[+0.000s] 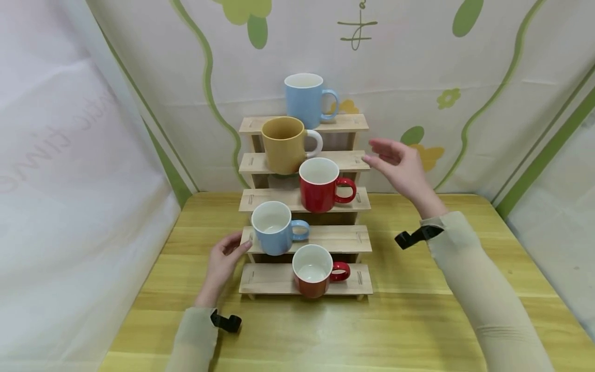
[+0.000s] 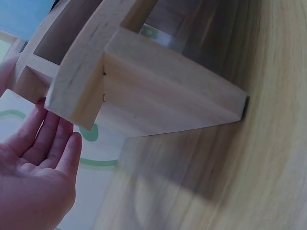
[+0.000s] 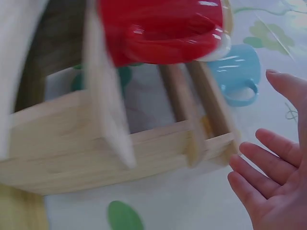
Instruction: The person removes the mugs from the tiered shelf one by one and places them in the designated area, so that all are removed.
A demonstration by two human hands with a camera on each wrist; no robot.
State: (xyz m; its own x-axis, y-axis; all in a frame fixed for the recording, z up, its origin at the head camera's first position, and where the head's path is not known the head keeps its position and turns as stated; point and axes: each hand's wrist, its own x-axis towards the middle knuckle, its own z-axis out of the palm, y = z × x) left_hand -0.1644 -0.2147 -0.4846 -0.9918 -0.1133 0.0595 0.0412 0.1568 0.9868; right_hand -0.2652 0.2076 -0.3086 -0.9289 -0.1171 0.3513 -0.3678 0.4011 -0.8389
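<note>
A stepped wooden rack (image 1: 325, 238) stands on the table, carrying several mugs. My left hand (image 1: 224, 261) is at the left end of its second step from the bottom, the thumb over the top and the fingertips against the wood in the left wrist view. The light blue mug (image 1: 275, 240) sits just right of that thumb. My right hand (image 1: 401, 168) hovers beside the rack's upper right end, fingers spread with nothing between them. Nearest to it are the red mug (image 1: 317, 194) and the yellow mug (image 1: 282, 150) with a white handle.
On the top step is a taller blue mug (image 1: 303, 103); the bottom step bears a red mug with a white inside (image 1: 312, 284). All handles point right. A patterned white cloth (image 1: 409, 57) hangs close behind the rack. The wooden table (image 1: 418, 315) spreads around its base.
</note>
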